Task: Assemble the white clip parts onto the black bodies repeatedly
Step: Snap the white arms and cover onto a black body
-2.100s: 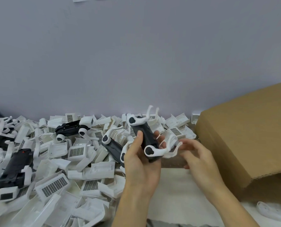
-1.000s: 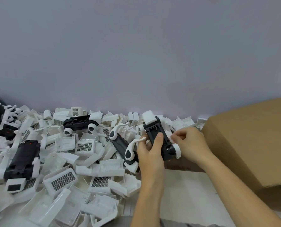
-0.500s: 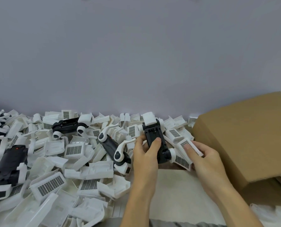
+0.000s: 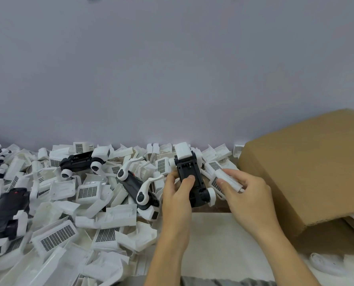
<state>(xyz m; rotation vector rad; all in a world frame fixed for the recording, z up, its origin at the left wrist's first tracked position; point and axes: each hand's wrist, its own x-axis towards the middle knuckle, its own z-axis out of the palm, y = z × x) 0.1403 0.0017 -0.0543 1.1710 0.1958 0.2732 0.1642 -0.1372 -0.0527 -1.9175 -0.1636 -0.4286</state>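
Since 0.5 s ago right hand (image 4: 248,195) lifted white clip part (image 4: 226,179), pinching it | left hand (image 4: 177,195) grips black body (image 4: 190,178) mid-length | parts look light, rigid; hold clip by edges.

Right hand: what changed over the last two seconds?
The right hand left the black body, reached right into the pile and now grips a white clip part. The white arms that stuck out two seconds ago no longer do. The left hand kept holding the body; the cardboard box stayed put.
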